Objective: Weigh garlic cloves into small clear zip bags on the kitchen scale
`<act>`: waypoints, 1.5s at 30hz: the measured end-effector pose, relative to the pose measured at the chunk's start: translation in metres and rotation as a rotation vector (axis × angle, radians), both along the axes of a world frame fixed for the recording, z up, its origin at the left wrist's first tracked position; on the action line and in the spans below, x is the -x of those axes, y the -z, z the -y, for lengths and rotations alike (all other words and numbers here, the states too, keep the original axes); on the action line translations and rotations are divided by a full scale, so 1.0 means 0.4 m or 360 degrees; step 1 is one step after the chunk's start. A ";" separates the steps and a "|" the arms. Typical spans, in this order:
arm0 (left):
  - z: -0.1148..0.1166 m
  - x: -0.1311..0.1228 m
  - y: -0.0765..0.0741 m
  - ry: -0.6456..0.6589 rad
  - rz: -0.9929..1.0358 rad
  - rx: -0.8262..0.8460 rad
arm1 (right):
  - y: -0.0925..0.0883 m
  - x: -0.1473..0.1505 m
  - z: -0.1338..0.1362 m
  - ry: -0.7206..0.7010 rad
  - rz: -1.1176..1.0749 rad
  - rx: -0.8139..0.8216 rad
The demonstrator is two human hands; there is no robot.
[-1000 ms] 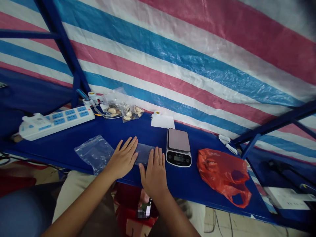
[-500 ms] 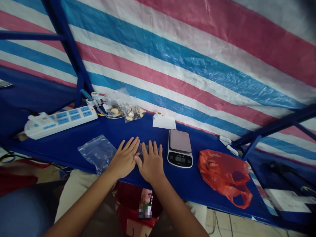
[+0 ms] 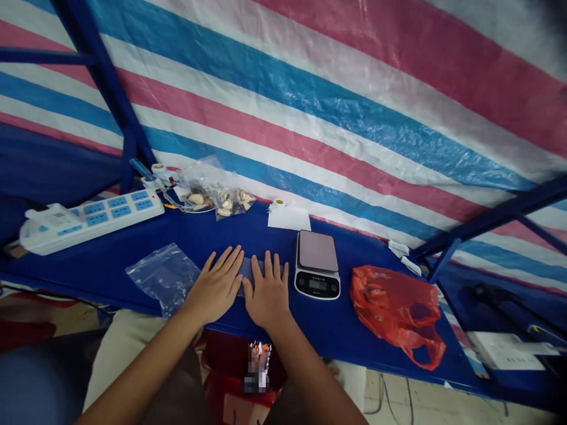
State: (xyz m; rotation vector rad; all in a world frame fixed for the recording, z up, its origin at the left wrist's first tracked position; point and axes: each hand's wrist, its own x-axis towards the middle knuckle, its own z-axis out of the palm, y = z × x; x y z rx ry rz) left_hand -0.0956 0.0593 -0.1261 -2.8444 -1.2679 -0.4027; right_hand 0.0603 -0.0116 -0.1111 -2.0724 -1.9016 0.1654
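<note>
My left hand [image 3: 215,287] lies flat, palm down, with its fingers stretched out on the blue table [image 3: 328,330]. Beside it my right hand [image 3: 268,292] is flat too, fingers spread, its thumb close to the left thumb. A clear plastic piece [image 3: 245,271], perhaps a small bag, shows between the hands and runs partly under them. Left of my left hand a clear zip bag [image 3: 163,277] lies flat, partly covered by my wrist. To the right of my right hand stands a kitchen scale [image 3: 318,254] with nothing on its plate.
A red plastic bag [image 3: 394,304] lies crumpled at the right. White paper [image 3: 290,218] is at the back. Bags of pale, dried-looking slices [image 3: 225,203] rest behind the hands, beside a power strip [image 3: 106,213]. A striped sheet [image 3: 310,112] hangs behind the table.
My hands have parted slightly, opening a small gap between the thumbs, and more of the clear plastic shows there. The whole view has shifted a little. Both hands stay flat.
</note>
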 end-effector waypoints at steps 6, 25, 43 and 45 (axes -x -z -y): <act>-0.001 0.000 0.003 -0.0010 -0.0006 -0.0014 | 0.008 -0.005 0.008 0.0062 -0.0021 -0.0016; -0.088 -0.097 -0.012 -0.0354 0.0088 0.0063 | 0.032 -0.200 0.314 0.0504 -0.0725 -0.0788; -0.066 0.235 -0.071 -0.0913 0.0095 0.0209 | 0.038 -0.209 0.304 0.0354 -0.0550 -0.0720; -0.036 0.208 -0.063 -0.0821 0.0197 0.0245 | 0.043 -0.216 0.302 0.0327 -0.0511 -0.0743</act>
